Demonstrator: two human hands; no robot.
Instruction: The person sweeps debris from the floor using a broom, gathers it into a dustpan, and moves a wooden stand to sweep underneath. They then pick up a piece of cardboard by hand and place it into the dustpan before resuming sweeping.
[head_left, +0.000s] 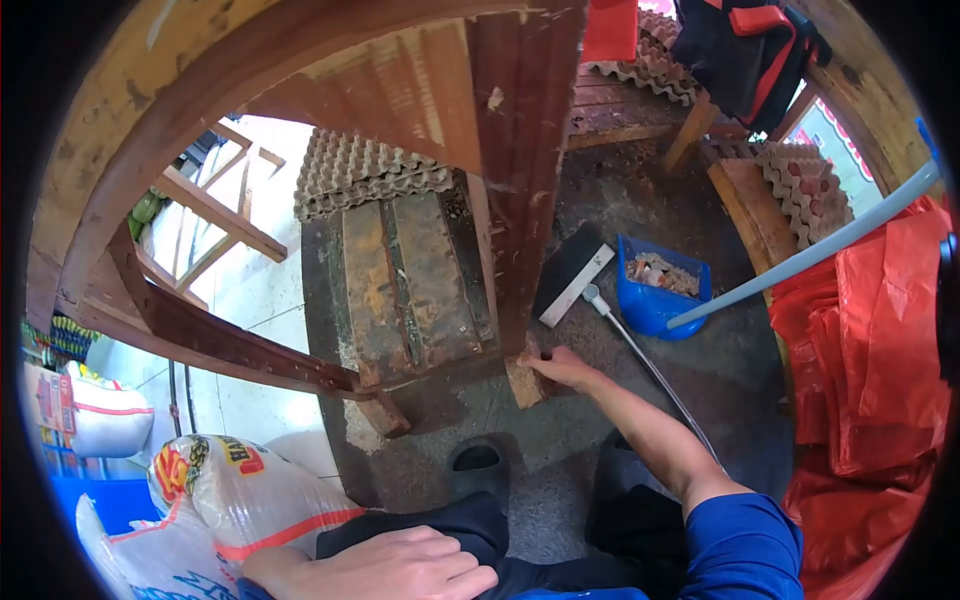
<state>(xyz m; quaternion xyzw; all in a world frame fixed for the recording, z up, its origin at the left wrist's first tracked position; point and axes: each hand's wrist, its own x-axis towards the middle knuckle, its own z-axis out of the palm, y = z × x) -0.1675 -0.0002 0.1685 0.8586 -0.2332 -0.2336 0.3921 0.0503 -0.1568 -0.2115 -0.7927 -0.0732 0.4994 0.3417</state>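
Note:
My right hand (560,367) grips the lower end of an upright wooden post (520,180), part of a wooden frame, just above its foot. My left hand (400,570) lies over my knee with nothing in it, its fingers loosely stretched out. Beyond my right hand, a broom (577,285) with a white and dark head and a thin metal handle rests on the dark floor. Beside it stands a blue dustpan (640,305) with pale debris inside and a long light-blue handle.
Egg trays (370,170) sit on a low wooden platform (430,290) behind the post. Red plastic bags (890,340) hang at the right. White printed sacks (260,490) stand at the left. A dark bag (740,60) hangs at the top right.

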